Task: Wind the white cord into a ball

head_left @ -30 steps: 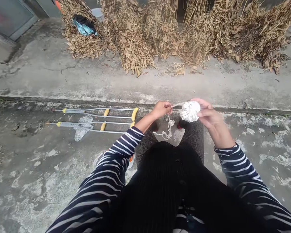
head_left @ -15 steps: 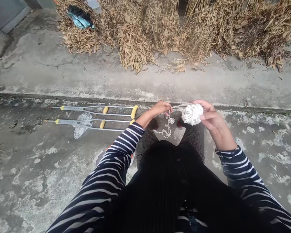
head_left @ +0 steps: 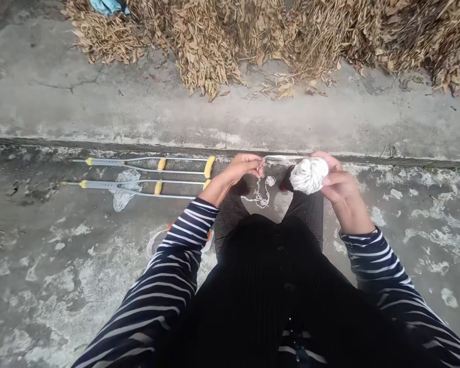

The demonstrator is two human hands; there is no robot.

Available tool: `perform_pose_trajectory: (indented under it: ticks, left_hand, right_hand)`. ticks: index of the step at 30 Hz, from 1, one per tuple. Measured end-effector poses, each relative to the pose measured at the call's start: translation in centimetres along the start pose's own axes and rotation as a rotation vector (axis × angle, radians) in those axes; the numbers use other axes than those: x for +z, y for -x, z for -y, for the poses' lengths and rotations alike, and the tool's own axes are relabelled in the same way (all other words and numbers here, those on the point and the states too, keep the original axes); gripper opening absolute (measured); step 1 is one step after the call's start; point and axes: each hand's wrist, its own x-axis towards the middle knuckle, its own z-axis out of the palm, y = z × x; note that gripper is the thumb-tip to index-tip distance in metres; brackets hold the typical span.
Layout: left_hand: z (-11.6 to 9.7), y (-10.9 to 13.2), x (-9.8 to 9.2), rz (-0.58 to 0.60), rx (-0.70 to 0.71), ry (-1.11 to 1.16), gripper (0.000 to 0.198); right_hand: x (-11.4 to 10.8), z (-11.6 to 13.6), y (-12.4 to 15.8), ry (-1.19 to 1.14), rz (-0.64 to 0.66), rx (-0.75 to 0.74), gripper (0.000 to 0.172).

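My right hand (head_left: 339, 181) grips a thick ball of white cord (head_left: 308, 175) from its right side, fingers behind and thumb in front. A white strand (head_left: 281, 157) runs taut from the ball leftward to my left hand (head_left: 245, 167), whose thumb and fingertips pinch it. Below the left hand a thin tangled length of cord (head_left: 261, 198) hangs toward the ground between my feet, with a small clump (head_left: 270, 181) beside it. Whether that clump rests on the ground I cannot tell.
Two crutches with yellow pads (head_left: 158, 187) lie on the concrete at the left, a clear plastic bag (head_left: 121, 198) among them. A raised concrete ledge (head_left: 230, 122) runs across ahead, with dried plant stalks (head_left: 210, 46) heaped on it. A white and orange object (head_left: 157, 240) shows partly behind my left sleeve.
The ball of cord has turned in my right hand and moved slightly right. My left hand has shifted a little left, so the strand between them is longer. The view has tilted downward.
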Motion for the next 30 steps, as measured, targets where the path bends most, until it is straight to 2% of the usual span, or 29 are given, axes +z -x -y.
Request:
perform_pose_trajectory:
  ticks: [3, 6, 11, 15, 17, 18, 21, 25, 27, 30]
  left_hand:
    - [-0.2, 0.3, 0.1, 0.04, 0.009, -0.004, 0.022]
    - [0.1, 0.2, -0.3, 0.002, 0.024, 0.031, 0.029]
    - [1.6, -2.1, 0.0, -0.081, 0.038, 0.047, 0.022]
    - [1.9, -3.3, 1.9, -0.063, 0.066, -0.302, 0.009]
    - [1.5, -2.6, 3.0, -0.081, 0.196, -0.487, 0.01]
    - [1.2, -2.0, 3.5, -0.119, 0.271, -0.533, 0.018]
    - [0.9, 0.1, 5.1, -0.229, 0.407, -0.465, 0.042]
    - [2.1, 1.0, 7.5, -0.17, 0.478, -0.272, 0.052]
    - [3.1, 0.4, 8.4, -0.243, 0.491, -0.242, 0.045]
    - [4.3, -0.6, 8.9, -0.386, 0.462, -0.265, 0.022]
  right_hand:
    - [-0.4, 0.2, -0.1, 0.016, -0.001, -0.043, 0.051]
    - [-0.6, 0.1, -0.1, 0.027, 0.041, -0.032, 0.052]
    - [0.6, -0.5, -0.2, 0.005, 0.138, -0.003, 0.05]
    - [1.5, -0.2, -0.9, 0.015, 0.198, 0.004, 0.05]
    - [1.5, 0.1, -1.3, 0.021, 0.176, -0.017, 0.049]
    - [1.4, 0.2, -1.4, 0.019, 0.16, -0.023, 0.049]
    - [1.4, 0.4, -1.4, 0.001, 0.114, 0.001, 0.05]
    - [2.5, 0.3, -1.1, -0.009, 0.077, 0.023, 0.049]
    - [3.3, 0.4, -1.0, -0.002, 0.089, 0.015, 0.048]
    - [4.1, 0.9, -0.9, 0.034, 0.107, -0.015, 0.048]
